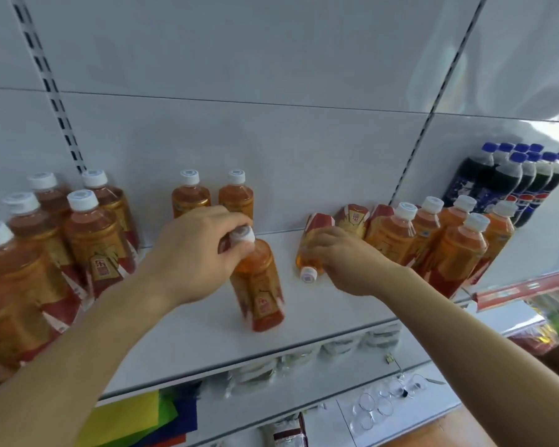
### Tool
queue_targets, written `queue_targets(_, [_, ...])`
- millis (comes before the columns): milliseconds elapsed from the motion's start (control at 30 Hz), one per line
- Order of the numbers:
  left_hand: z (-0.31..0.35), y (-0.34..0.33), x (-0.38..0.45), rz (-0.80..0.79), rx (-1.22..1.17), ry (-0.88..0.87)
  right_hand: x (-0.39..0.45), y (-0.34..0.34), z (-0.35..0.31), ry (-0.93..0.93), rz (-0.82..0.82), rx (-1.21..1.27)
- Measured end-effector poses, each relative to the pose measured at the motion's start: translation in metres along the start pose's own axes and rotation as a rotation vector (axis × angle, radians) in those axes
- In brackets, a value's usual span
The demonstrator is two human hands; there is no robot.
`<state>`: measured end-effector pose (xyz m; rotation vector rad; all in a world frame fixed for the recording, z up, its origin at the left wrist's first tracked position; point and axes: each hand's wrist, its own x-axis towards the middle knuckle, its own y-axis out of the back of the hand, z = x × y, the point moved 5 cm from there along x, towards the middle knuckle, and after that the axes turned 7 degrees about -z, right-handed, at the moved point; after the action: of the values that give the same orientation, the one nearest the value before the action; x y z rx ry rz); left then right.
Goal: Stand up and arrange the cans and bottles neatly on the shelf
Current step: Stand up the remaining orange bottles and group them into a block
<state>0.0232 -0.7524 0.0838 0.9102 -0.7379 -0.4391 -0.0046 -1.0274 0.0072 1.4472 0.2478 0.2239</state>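
My left hand [196,245] grips the white cap of an amber tea bottle [259,285] that stands slightly tilted in the middle of the white shelf [336,311]. My right hand [342,259] closes over a second tea bottle [307,253] lying on its side, cap toward me. Two more lying bottles [352,219] rest behind it against the back panel. Upright tea bottles stand in a group at the left [88,233], as a pair at the back [212,195] and in a group at the right [446,240].
Dark cola bottles with blue caps [523,179] stand at the far right. A red price strip [530,288] edges the neighbouring shelf. Lower shelves hold packaged goods, coloured sheets [136,421] and clear glass cups [378,408].
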Motion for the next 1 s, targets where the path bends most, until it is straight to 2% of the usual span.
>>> queue_targets(100, [-0.014,0.010,0.005,0.003,0.098,0.006,0.011,-0.018,-0.009,0.029,-0.078,-0.122])
queue_targets(300, [-0.041,0.017,0.007,0.070,0.190,0.050,0.020,-0.026,-0.011,0.076,0.030,-0.253])
queue_targets(400, [-0.042,0.015,0.011,0.073,0.219,0.041,0.023,0.000,-0.010,0.073,0.162,-0.134])
queue_targets(567, [-0.052,0.015,0.025,0.019,0.256,0.075,0.042,0.056,-0.017,-0.088,0.361,0.345])
queue_targets(700, [-0.062,0.020,0.034,-0.018,0.285,0.137,0.062,0.066,-0.026,-0.237,0.384,0.573])
queue_targets(833, [-0.066,0.018,0.039,-0.036,0.305,0.143,0.075,0.063,-0.042,-0.241,0.349,0.615])
queue_targets(1000, [-0.057,0.007,0.044,-0.050,0.374,0.165,0.061,0.066,-0.032,-0.249,0.305,0.479])
